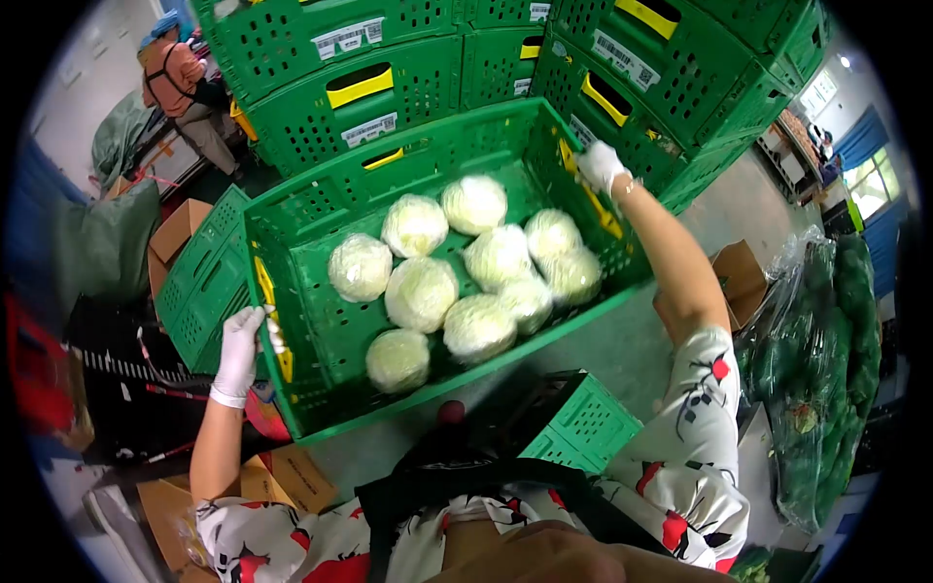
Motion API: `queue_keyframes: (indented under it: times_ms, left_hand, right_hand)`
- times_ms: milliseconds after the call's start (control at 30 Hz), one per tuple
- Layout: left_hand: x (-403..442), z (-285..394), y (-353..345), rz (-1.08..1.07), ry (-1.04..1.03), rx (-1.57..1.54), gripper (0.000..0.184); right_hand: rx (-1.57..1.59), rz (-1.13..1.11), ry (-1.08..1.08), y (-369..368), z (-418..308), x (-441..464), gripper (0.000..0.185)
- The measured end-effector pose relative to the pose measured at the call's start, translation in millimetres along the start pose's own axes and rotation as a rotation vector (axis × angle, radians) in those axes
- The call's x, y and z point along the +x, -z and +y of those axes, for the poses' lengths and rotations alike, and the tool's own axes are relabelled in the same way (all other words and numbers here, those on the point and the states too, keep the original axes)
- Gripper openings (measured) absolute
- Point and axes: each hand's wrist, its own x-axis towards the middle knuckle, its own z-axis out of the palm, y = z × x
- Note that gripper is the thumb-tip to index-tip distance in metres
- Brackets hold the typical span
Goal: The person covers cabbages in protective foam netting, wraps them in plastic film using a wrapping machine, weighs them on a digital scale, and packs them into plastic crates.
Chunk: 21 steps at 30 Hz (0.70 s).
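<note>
Left hand (238, 355), white-gloved, at 8 o'clock: fingers hooked into the end opening of the green crate (330, 330), clamped on its wall. Right hand (601, 167), at 1 o'clock: fingers closed over the opposite end rim; exact fingertip wrap unclear. Crate lies mid-view between the hands, and holds ten pale, film-wrapped cabbages (421, 293). Estimate: stiff plastic, fairly heavy when loaded; best hold is the two end openings by the yellow handles (607, 214). Cabbages judged firm, bruisable, slippery in their film and liable to roll, so a level lift suits. Support beneath the crate: cannot tell. Outward: stacked crates (428, 87) at 12 o'clock; another green crate (588, 423) at 5; cardboard box (296, 476) at 7; bagged green produce (807, 369) at 3; grey floor (724, 214) at 2; co-worker (180, 83) at 10, facing away.
</note>
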Motion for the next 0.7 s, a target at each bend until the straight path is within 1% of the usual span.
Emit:
queue_keyframes:
  times_ms: [67, 133, 167, 200, 267, 333, 367, 400, 433, 467, 533, 600, 633, 667, 700]
  left_hand:
    - [35.7, -6.0, -12.1, -0.072, 0.026, -0.042, 0.026]
    - [62.9, -5.3, -38.3, -0.109, 0.006, -0.046, 0.026]
    - [79.9, -12.8, -48.0, -0.163, 0.001, -0.014, 0.027]
    - [112.6, -38.4, -32.0, -0.242, -0.026, 0.276, 0.032]
    - [117.7, -35.5, -34.4, -0.092, -0.179, 0.797, 0.039]
    - [124.4, -59.2, -20.3, 0.010, -0.148, 0.319, 0.048]
    - [123.7, -81.4, -12.9, 0.010, -0.185, 0.219, 0.054]
    - [129.1, -113.4, -6.5, -0.034, -0.184, 0.110, 0.056]
    - [98.4, -98.0, -43.8, -0.147, -0.067, -0.072, 0.057]
    - [105.7, -147.8, -24.0, -0.296, 0.080, -0.119, 0.056]
    - [72.6, -171.8, -60.1, -0.254, 0.332, -0.475, 0.049]
    - [72.0, -202.1, -82.9, -0.159, 0.453, -0.625, 0.049]
    - [74.7, -217.0, -88.3, -0.117, 0.477, -0.644, 0.049]
    - [81.0, -229.2, -88.8, -0.085, 0.485, -0.649, 0.050]
    - [83.2, -239.6, -85.9, -0.059, 0.486, -0.640, 0.050]
  right_hand:
    - [-0.107, 0.150, 0.030, -0.4, -4.5, 63.8, 0.032]
    - [-0.480, 0.488, 0.268, 0.7, -1.3, 89.7, 0.029]
    - [-0.477, 0.541, 0.285, 3.3, -9.7, 86.4, 0.028]
    - [-0.475, 0.596, 0.298, 7.9, -26.2, 74.0, 0.026]
    - [-0.351, 0.584, 0.385, 5.6, -46.5, 37.8, 0.024]
    - [-0.256, 0.559, 0.482, -4.7, -42.0, 6.4, 0.025]
    - [-0.214, 0.558, 0.517, -13.9, -32.5, -10.4, 0.027]
    - [-0.174, 0.561, 0.557, -22.3, -22.8, -28.5, 0.028]
    - [-0.127, 0.529, 0.537, -31.8, -12.7, -47.5, 0.029]
    - [-0.080, 0.498, 0.525, -43.4, -2.9, -64.6, 0.031]
    - [0.027, 0.463, 0.473, -75.6, 20.8, -90.7, 0.031]
    - [0.067, 0.432, 0.326, -116.6, 39.9, -104.2, 0.031]
    - [-0.086, 0.527, 0.391, -124.3, 38.7, -112.1, 0.033]
    - [0.075, 0.664, 0.414, -132.4, 35.7, -109.6, 0.032]
    - [0.076, 0.680, 0.369, -134.6, 34.5, -105.4, 0.031]
